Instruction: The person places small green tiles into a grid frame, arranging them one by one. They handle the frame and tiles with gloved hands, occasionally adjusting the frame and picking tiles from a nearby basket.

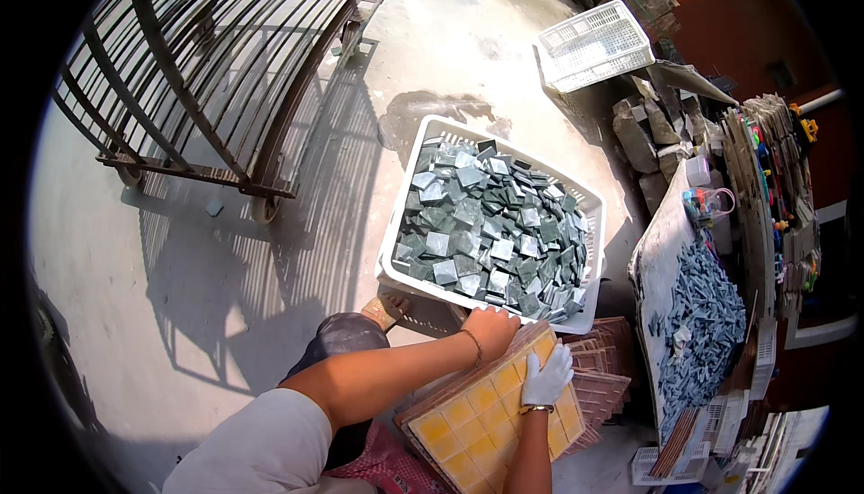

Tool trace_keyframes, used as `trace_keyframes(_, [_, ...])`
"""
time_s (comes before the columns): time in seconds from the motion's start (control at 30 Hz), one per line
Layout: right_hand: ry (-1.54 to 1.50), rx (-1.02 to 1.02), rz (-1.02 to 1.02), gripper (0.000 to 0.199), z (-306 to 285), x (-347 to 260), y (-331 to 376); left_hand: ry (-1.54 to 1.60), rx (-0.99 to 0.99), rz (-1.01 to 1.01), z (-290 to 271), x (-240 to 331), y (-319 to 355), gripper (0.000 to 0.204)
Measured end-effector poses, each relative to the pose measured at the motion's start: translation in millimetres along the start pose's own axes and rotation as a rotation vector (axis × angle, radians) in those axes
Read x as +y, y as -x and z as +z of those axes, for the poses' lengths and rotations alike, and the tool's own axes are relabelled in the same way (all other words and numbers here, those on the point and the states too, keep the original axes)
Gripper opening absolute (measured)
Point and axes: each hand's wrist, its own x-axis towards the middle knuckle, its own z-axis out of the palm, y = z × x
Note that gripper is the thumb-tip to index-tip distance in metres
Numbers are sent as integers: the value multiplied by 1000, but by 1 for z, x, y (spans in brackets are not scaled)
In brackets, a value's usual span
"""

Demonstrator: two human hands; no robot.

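A tray with a yellow face divided into squares by a raised grid leans tilted in front of me. My left hand, bare with a dark band at the wrist, is closed at its far edge; its fingertips are hidden. In a white glove, my right hand lies flat on the yellow squares, thumb apart from the fingers. Just beyond my left hand stands a white plastic basket, heaped with small square grey-green stone tiles. Reddish-brown gridded trays are stacked to the right of the yellow one.
A rusty barred metal cart on wheels stands at far left. A white crate sits at the far right. On the right, a pale board bears a heap of narrow grey-blue stone pieces. My sandalled foot is beside the basket.
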Motion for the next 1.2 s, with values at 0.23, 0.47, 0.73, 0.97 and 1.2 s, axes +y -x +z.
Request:
trace_keyframes(0.23, [-88,-11,29,60,-11,-6,-1,87,26,-84,-1,0,-23,28])
trace_keyframes(0.47, [-144,34,7,56,-14,-8,-4,131,45,-68,10,12,-24,31])
trace_keyframes(0.73, [-271,-109,-18,43,-36,0,-28,98,-269,-19,12,14,-9,34])
trace_keyframes(0.97, [-364,-292,1,50,-35,-19,-143,60,-471,-146,-14,1,-11,22])
trace_keyframes(1.2, [-231,-368,-167,68,48,-101,-211,43,-536,-148,-7,8,-18,26])
